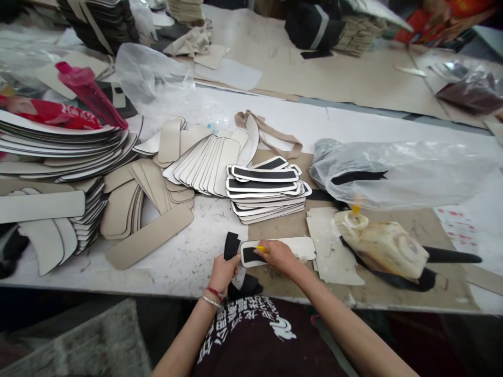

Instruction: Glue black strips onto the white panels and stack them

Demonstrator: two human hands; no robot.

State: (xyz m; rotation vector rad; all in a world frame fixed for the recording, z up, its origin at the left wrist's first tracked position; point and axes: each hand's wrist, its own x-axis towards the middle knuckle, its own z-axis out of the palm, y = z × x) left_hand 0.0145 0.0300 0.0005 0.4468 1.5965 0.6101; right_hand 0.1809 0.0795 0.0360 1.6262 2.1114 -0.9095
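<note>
A white round-ended strip (301, 247) lies on the table close to my body, with a black strip (250, 255) covering part of its left half. My right hand (280, 255) is closed around a small yellow tool (261, 248), its tip over the black strip; the tool's kind is hidden by my fingers. Just left of the white strip, my left hand (223, 272) pinches a length of black strap (231, 245) that sticks up past the fingers. More black material (249, 285) hangs at the table edge beside this hand.
Behind my hands stands a stack of white strips with black centres (267, 186). Fanned white pieces (212, 162) and beige pieces (151, 235) spread leftward. To the right are a stained plastic bottle (387, 246) and a clear bag (412, 167). Another person's hand (438, 10) shows far back.
</note>
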